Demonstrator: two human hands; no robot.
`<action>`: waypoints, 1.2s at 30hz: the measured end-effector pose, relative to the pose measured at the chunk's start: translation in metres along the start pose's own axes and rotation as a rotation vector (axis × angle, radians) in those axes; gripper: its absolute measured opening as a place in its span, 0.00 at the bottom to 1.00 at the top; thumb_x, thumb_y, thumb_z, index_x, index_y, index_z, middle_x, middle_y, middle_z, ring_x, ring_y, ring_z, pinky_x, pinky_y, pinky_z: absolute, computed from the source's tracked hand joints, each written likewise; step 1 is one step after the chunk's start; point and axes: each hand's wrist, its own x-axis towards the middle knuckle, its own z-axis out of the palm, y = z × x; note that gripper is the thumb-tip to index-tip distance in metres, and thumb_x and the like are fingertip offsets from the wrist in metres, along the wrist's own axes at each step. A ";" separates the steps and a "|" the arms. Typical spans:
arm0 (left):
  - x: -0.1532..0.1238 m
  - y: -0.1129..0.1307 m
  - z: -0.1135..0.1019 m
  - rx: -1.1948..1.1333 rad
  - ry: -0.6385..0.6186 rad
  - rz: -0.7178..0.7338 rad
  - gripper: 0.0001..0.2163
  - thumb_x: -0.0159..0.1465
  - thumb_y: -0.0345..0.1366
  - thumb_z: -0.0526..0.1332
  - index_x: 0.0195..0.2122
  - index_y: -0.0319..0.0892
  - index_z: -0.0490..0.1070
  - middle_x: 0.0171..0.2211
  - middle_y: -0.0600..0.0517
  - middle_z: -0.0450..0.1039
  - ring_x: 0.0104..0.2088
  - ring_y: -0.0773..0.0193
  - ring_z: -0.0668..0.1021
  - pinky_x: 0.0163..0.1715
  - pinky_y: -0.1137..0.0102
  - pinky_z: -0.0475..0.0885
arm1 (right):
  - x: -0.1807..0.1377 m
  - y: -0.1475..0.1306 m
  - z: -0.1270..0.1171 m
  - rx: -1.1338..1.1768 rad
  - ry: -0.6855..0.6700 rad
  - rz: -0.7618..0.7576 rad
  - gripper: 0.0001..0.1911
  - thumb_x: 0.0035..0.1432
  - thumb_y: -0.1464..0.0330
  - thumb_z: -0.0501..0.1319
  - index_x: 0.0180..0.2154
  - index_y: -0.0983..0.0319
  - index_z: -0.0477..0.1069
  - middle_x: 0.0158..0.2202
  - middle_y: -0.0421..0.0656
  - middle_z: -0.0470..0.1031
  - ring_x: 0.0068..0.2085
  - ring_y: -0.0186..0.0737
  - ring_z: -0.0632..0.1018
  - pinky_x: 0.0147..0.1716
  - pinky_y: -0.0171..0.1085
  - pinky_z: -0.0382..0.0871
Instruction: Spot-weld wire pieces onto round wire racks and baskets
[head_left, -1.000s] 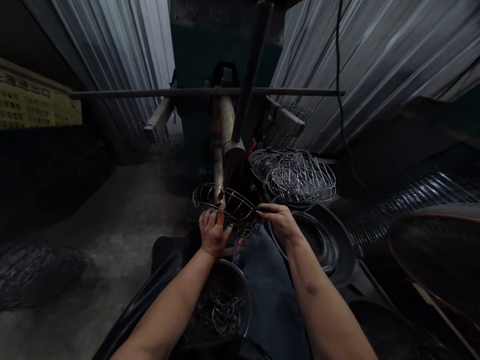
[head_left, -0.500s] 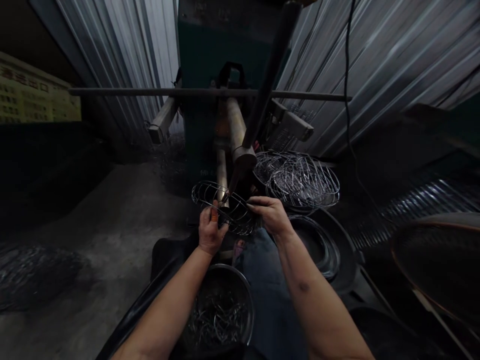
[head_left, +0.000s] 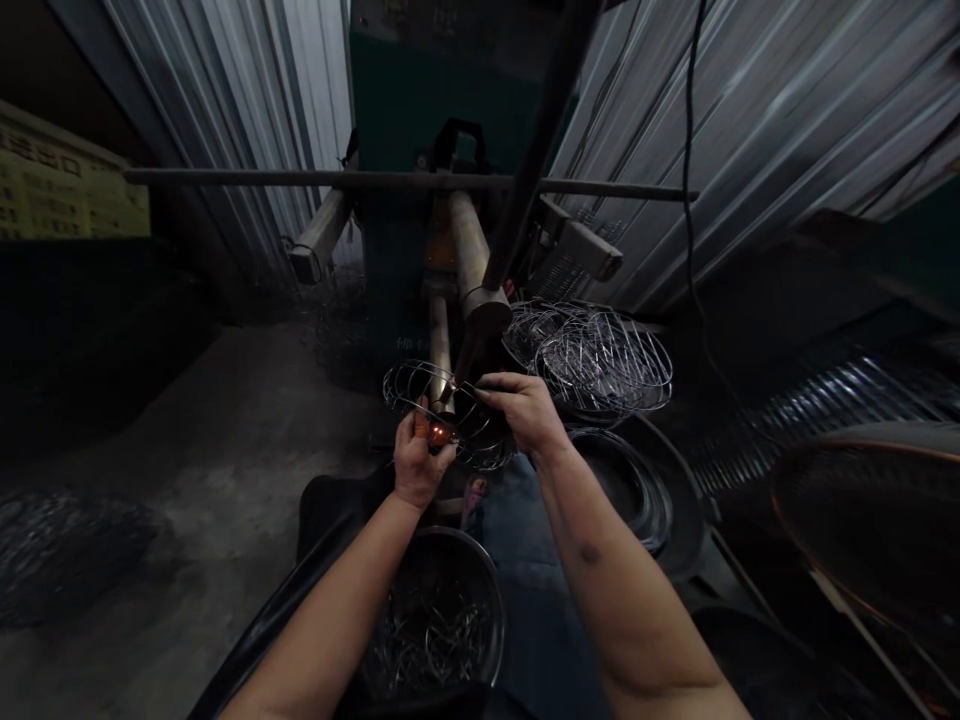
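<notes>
A round wire frame [head_left: 411,374] of thin bent metal rods sits at the tip of a spot welder [head_left: 471,240], around its lower arm and below the upper electrode. My left hand [head_left: 418,462] is closed on the near left side of this frame, with an orange wrap on one finger. Small orange glowing points show beside that finger. From the right, my right hand [head_left: 526,408] pinches a wire between thumb and forefinger close to the electrode. Whether that wire is loose or part of the frame, I cannot tell.
A metal bowl [head_left: 487,600] of short bent wires stands between my legs. Wire frames [head_left: 600,355] are piled right of the welder, above a coil of wire [head_left: 654,500]. A horizontal bar [head_left: 300,179] crosses the machine. A yellow crate [head_left: 67,190] is far left.
My right hand has shifted left and slightly up, nearer the electrode. Orange glowing points have appeared beside my left fingers. The wire frame has stayed nearly in place.
</notes>
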 end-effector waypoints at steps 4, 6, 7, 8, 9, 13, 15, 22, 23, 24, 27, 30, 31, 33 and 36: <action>-0.006 -0.005 0.002 0.092 0.007 0.069 0.39 0.53 0.40 0.68 0.65 0.41 0.55 0.52 0.41 0.66 0.51 0.51 0.72 0.53 0.59 0.67 | 0.001 0.002 -0.003 -0.006 -0.048 -0.004 0.16 0.34 0.61 0.74 0.26 0.64 0.77 0.22 0.39 0.73 0.25 0.34 0.71 0.26 0.33 0.65; -0.009 -0.005 0.002 0.103 0.007 0.087 0.39 0.53 0.39 0.69 0.65 0.42 0.54 0.52 0.42 0.66 0.51 0.51 0.72 0.53 0.59 0.67 | -0.006 0.007 -0.016 -0.007 -0.099 -0.026 0.15 0.39 0.61 0.73 0.29 0.63 0.78 0.23 0.39 0.72 0.25 0.33 0.71 0.27 0.33 0.64; -0.010 -0.005 0.001 0.097 0.005 0.089 0.39 0.54 0.38 0.69 0.65 0.42 0.54 0.52 0.41 0.66 0.51 0.51 0.72 0.53 0.59 0.68 | -0.010 0.010 -0.024 -0.012 -0.119 -0.030 0.15 0.41 0.61 0.72 0.31 0.63 0.78 0.24 0.39 0.73 0.27 0.33 0.72 0.28 0.33 0.65; -0.011 -0.004 0.000 0.084 0.000 0.086 0.39 0.54 0.38 0.69 0.65 0.42 0.54 0.52 0.41 0.66 0.51 0.52 0.72 0.53 0.59 0.68 | -0.014 0.013 -0.032 -0.021 -0.124 -0.028 0.15 0.42 0.61 0.72 0.32 0.62 0.79 0.26 0.39 0.74 0.28 0.34 0.72 0.29 0.33 0.66; -0.011 -0.003 -0.001 0.068 -0.009 0.079 0.38 0.54 0.38 0.69 0.65 0.42 0.55 0.52 0.41 0.66 0.51 0.52 0.72 0.53 0.60 0.68 | -0.018 0.016 -0.039 -0.035 -0.116 -0.016 0.16 0.41 0.61 0.73 0.33 0.62 0.79 0.27 0.40 0.75 0.29 0.34 0.73 0.30 0.34 0.66; -0.009 0.004 -0.005 0.014 0.008 0.024 0.36 0.55 0.42 0.69 0.63 0.42 0.57 0.52 0.42 0.65 0.51 0.53 0.72 0.53 0.60 0.67 | -0.026 0.022 -0.051 -0.089 -0.040 0.030 0.18 0.33 0.62 0.75 0.30 0.63 0.80 0.27 0.42 0.77 0.28 0.37 0.74 0.31 0.36 0.67; -0.006 0.007 -0.005 0.011 0.027 -0.033 0.36 0.54 0.43 0.69 0.63 0.42 0.59 0.51 0.42 0.66 0.50 0.52 0.73 0.52 0.60 0.69 | -0.024 0.020 -0.046 -0.081 -0.018 0.009 0.18 0.33 0.62 0.75 0.29 0.63 0.80 0.27 0.42 0.77 0.28 0.37 0.74 0.31 0.37 0.67; -0.005 0.007 -0.003 -0.050 0.039 -0.167 0.39 0.50 0.41 0.72 0.62 0.44 0.60 0.50 0.44 0.66 0.49 0.53 0.73 0.53 0.60 0.68 | -0.014 0.011 -0.027 -0.062 -0.024 -0.014 0.15 0.35 0.63 0.74 0.27 0.64 0.79 0.25 0.40 0.75 0.26 0.36 0.72 0.28 0.35 0.65; -0.005 0.007 -0.002 -0.080 0.047 -0.181 0.39 0.50 0.42 0.71 0.62 0.44 0.59 0.50 0.44 0.66 0.49 0.54 0.73 0.53 0.60 0.68 | -0.014 0.010 -0.025 -0.068 -0.028 -0.022 0.14 0.35 0.63 0.73 0.27 0.64 0.79 0.24 0.40 0.75 0.26 0.35 0.72 0.28 0.35 0.65; -0.006 0.006 -0.001 -0.112 0.052 -0.196 0.38 0.51 0.42 0.71 0.62 0.44 0.59 0.50 0.45 0.66 0.49 0.54 0.73 0.52 0.60 0.68 | -0.013 0.008 -0.022 -0.074 -0.032 -0.027 0.14 0.35 0.63 0.73 0.27 0.64 0.79 0.24 0.40 0.74 0.26 0.35 0.72 0.28 0.35 0.65; -0.006 0.003 0.001 -0.179 0.056 -0.244 0.38 0.51 0.42 0.71 0.62 0.45 0.60 0.51 0.45 0.65 0.48 0.56 0.74 0.52 0.61 0.69 | -0.009 0.003 -0.016 -0.090 -0.042 -0.027 0.13 0.35 0.63 0.73 0.26 0.64 0.79 0.23 0.40 0.73 0.25 0.35 0.71 0.27 0.35 0.64; -0.007 0.002 0.004 -0.207 0.063 -0.261 0.38 0.51 0.41 0.71 0.62 0.45 0.59 0.52 0.45 0.65 0.49 0.55 0.74 0.52 0.61 0.69 | -0.007 0.001 -0.012 -0.104 -0.046 -0.029 0.12 0.35 0.64 0.72 0.25 0.64 0.78 0.23 0.39 0.73 0.25 0.35 0.71 0.27 0.34 0.63; -0.007 0.002 0.004 -0.207 0.066 -0.261 0.38 0.51 0.41 0.71 0.62 0.45 0.59 0.52 0.45 0.64 0.50 0.55 0.73 0.52 0.60 0.69 | -0.007 0.002 -0.012 -0.099 -0.043 -0.029 0.12 0.35 0.64 0.72 0.25 0.64 0.78 0.23 0.39 0.73 0.25 0.34 0.71 0.26 0.34 0.63; -0.008 0.004 0.001 -0.191 0.079 -0.263 0.38 0.51 0.42 0.71 0.62 0.45 0.60 0.54 0.44 0.63 0.51 0.54 0.72 0.53 0.61 0.68 | -0.007 0.006 -0.012 -0.053 -0.035 -0.013 0.13 0.35 0.64 0.73 0.26 0.63 0.78 0.22 0.40 0.73 0.24 0.35 0.70 0.25 0.34 0.63; -0.007 0.013 -0.015 -0.115 0.134 -0.265 0.35 0.50 0.45 0.71 0.59 0.43 0.64 0.54 0.44 0.63 0.51 0.54 0.72 0.53 0.61 0.68 | -0.011 0.011 -0.010 0.055 -0.005 0.041 0.15 0.32 0.64 0.74 0.26 0.63 0.78 0.22 0.40 0.73 0.23 0.35 0.71 0.25 0.35 0.64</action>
